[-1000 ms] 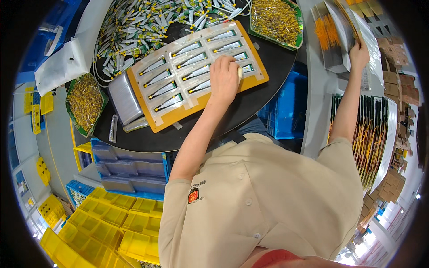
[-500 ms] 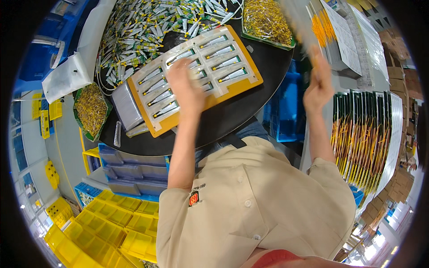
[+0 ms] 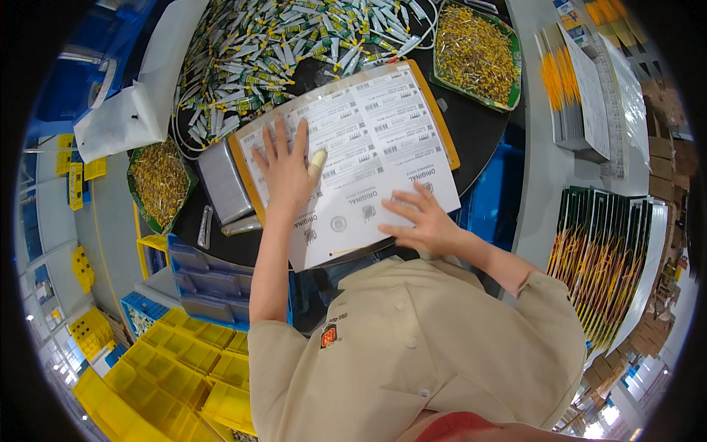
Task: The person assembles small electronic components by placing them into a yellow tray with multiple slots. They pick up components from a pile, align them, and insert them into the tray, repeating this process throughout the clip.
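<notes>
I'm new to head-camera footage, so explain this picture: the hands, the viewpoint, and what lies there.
No machine here: a person's two hands, seen from above by the left of two fisheye cameras worn on the head. On the black, round-edged table lie small silver tubes with yellow tips, green-rimmed trays of tiny yellow pieces, and a flat orange board under a white printed paper sheet. The left hand spreads across the sheet; the right hand is at its lower right, grip unclear.

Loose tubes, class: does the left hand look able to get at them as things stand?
Probably yes: the left hand is spread on the sheet, and nothing upright seems to block its way to the loose tubes.
</notes>
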{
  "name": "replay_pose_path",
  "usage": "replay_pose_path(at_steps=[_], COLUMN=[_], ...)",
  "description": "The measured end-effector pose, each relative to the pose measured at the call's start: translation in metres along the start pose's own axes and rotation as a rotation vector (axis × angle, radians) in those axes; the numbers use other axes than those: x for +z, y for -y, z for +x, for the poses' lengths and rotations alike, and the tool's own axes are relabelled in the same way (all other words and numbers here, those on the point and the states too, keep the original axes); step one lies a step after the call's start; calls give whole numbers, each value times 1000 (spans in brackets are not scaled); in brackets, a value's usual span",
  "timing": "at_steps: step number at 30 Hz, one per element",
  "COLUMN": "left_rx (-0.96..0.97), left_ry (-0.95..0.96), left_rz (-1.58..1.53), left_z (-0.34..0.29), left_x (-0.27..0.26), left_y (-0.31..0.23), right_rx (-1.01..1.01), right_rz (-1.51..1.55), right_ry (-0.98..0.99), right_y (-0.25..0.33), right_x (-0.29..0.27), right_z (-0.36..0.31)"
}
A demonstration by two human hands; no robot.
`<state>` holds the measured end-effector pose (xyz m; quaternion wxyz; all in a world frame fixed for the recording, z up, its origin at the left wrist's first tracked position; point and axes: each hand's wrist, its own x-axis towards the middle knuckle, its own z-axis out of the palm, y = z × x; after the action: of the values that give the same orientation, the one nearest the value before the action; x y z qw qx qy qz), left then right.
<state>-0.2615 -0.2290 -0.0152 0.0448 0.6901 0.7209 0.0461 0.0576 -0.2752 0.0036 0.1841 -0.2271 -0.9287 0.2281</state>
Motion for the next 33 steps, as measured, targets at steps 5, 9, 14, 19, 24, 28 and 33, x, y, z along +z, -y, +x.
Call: replay_pose_path(at_steps=[5,9,14,19,24,28,33], left_rx=[14,22,52,53,91,46,-2], left_ry=[-82,-85,-34,-311,-508,56,926], left_rz=[-57,-60,-34,-148,-635,-1247,-1463], left_z=[-5,-5,-4,1,-22,-87,-182], left_x=[7,5,2,-20,-63,-80,-53], left_y=[6,9,20,17,-5,-17,-9], right_rx=[727,1145,1216,1197,1345,858,734], right_rz=[-68,1126,1034,1144,1018,642,432], right_ry=[-771,-1382,-1308,-1505,-871,42,-603], right_y=[-107,-263,-342,-243,-56,27,-28], right_x=[-54,-84,-30,21,74,25,-57], right_z=[-17,-79,-122,-116,-94,-85,-27])
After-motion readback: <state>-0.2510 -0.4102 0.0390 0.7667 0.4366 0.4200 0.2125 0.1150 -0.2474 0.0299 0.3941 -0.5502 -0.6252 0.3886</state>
